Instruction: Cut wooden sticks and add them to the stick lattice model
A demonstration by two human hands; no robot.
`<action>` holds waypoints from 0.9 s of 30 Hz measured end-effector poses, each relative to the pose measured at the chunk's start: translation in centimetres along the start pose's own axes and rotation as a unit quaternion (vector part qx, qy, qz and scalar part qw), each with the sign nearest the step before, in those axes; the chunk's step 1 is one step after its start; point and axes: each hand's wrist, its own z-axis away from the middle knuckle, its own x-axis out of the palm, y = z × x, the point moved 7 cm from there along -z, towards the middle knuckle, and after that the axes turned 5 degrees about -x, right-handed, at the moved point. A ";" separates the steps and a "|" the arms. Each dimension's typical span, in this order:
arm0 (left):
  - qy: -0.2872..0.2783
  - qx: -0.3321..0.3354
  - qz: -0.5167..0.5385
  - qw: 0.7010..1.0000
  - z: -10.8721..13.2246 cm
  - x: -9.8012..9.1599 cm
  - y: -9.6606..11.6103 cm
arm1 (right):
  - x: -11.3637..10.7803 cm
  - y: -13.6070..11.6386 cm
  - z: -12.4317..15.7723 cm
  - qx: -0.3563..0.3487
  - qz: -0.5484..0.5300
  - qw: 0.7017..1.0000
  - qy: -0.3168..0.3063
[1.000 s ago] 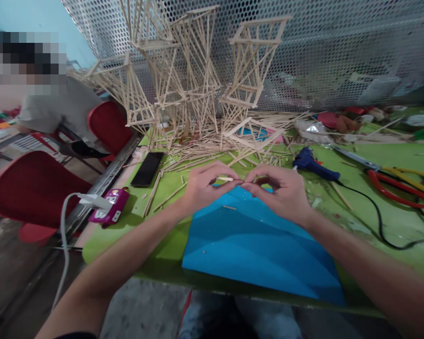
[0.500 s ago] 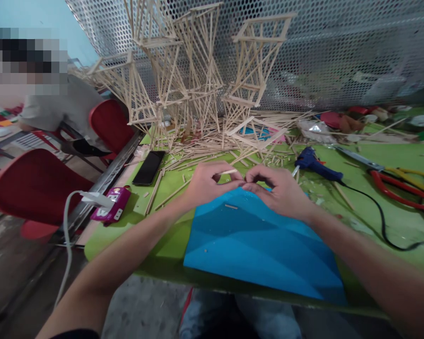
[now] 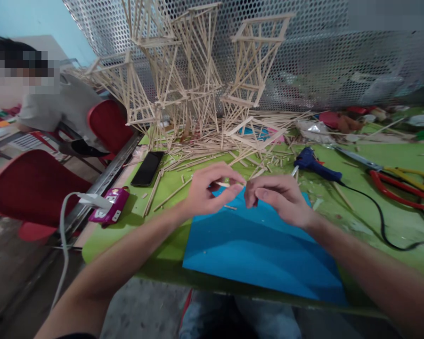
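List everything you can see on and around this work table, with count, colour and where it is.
stick frames: several, pale wood, standing at table back
loose sticks: many, pale, heaped below frames
blue sheet: one, near table edge
glue gun: one, blue, right of hands
cutters: red and yellow handles, far right
phone: one, black, left
pink device: one, left edge
red chairs: two, left
person: one, seated far left
left hand: pinching short stick
right hand: fingers curled, beside left hand
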 end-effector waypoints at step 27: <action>0.054 0.193 -0.111 0.973 1.3 1.8 3.9 | 1.6 -1.8 0.4 -0.144 0.035 0.987 -0.064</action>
